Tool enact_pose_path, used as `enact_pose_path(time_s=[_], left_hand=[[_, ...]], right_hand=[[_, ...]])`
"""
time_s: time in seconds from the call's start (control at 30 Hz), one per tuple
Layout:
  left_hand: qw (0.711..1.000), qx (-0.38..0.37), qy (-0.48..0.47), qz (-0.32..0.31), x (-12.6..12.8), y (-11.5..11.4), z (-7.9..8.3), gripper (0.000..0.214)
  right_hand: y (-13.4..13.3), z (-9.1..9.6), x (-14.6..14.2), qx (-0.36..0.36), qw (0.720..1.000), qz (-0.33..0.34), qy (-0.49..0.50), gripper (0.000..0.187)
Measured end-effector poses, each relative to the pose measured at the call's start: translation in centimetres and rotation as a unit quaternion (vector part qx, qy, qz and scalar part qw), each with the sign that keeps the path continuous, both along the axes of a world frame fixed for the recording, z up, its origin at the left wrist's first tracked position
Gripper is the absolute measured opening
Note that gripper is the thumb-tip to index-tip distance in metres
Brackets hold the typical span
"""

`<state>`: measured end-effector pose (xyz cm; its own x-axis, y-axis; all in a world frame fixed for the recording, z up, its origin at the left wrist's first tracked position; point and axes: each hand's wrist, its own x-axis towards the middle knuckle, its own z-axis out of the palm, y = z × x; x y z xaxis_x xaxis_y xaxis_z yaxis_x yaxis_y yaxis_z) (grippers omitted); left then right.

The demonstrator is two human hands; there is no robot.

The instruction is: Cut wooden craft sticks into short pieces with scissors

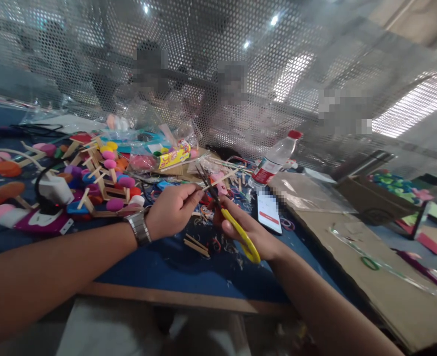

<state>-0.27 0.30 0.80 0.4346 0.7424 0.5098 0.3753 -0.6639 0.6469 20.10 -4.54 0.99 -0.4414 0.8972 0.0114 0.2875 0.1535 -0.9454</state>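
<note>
Nearest, elbow room is given by a bare blue strip of the counter [203, 274], bounded by a brown front edge over which offcuts could be lost if flung. Just beyond, loose sticks [196, 247] are strewn beside scraps [236, 249], and could be swept aside by a low wrist. Above them, the wooden stick [223, 179] is pinched between thumb and fingers of the left hand [171, 210], while the scissors [237, 226] are gripped by the handles in the right hand [248, 225]. The stick is crossed by the blades; whether it is caught between them cannot be told. A nick could be caused by a slip so near the fingertips, a split by too hard a squeeze. Rightward room is narrowed by the phone [269, 212], leftward by the craft pieces [109, 190], which could be toppled by a wide swing. Farther off, the bottle [273, 160] could be knocked over by a long reach; behind, the space is closed by a perforated panel [203, 29].
</note>
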Motion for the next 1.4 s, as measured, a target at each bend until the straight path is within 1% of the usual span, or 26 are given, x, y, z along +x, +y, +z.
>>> enact_pose_path(time_s=[0.13, 0.23, 0.37, 0.47, 0.53, 0.7, 0.9, 1.13, 1.4], left_hand=[[1.0, 0.006, 0.009, 0.006, 0.0, -0.1, 0.1, 0.033], [1.0, -0.001, -0.002, -0.006, 0.0, -0.3, 0.3, 0.032], [1.0, -0.003, -0.018, -0.017, 0.1, -0.2, 0.3, 0.031], [1.0, 0.003, -0.024, -0.013, 0.1, -0.2, 0.3, 0.031], [1.0, 0.009, -0.022, -0.007, 0.1, -0.2, 0.2, 0.031], [1.0, 0.011, -0.005, -0.002, 0.0, -0.4, 0.2, 0.033], [1.0, 0.016, -0.005, 0.003, 0.1, -0.4, 0.2, 0.033], [1.0, 0.011, 0.001, 0.0, 0.1, -0.4, 0.3, 0.034], [1.0, 0.004, 0.0, -0.007, 0.1, -0.3, 0.2, 0.034]], right_hand=[[-0.1, -0.7, 0.5, 0.016, 1.0, -0.006, -0.019, 0.062], [-0.1, -0.9, 0.8, 0.03, 0.999, -0.001, -0.037, 0.06], [-0.1, -0.7, 0.8, 0.034, 0.999, 0.0, -0.032, 0.063], [-0.2, -0.6, 0.5, 0.033, 0.999, -0.015, -0.015, 0.068], [-0.2, -0.5, 0.4, 0.026, 1.0, -0.013, -0.003, 0.07], [-0.2, -0.1, 0.5, 0.01, 0.999, 0.012, 0.036, 0.065], [-0.3, 0.2, 0.4, 0.004, 1.0, 0.001, -0.012, 0.073], [-0.5, 0.2, 0.3, 0.003, 1.0, 0.004, 0.026, 0.068], [-0.5, 0.3, 0.1, -0.003, 0.999, -0.006, 0.034, 0.064]])
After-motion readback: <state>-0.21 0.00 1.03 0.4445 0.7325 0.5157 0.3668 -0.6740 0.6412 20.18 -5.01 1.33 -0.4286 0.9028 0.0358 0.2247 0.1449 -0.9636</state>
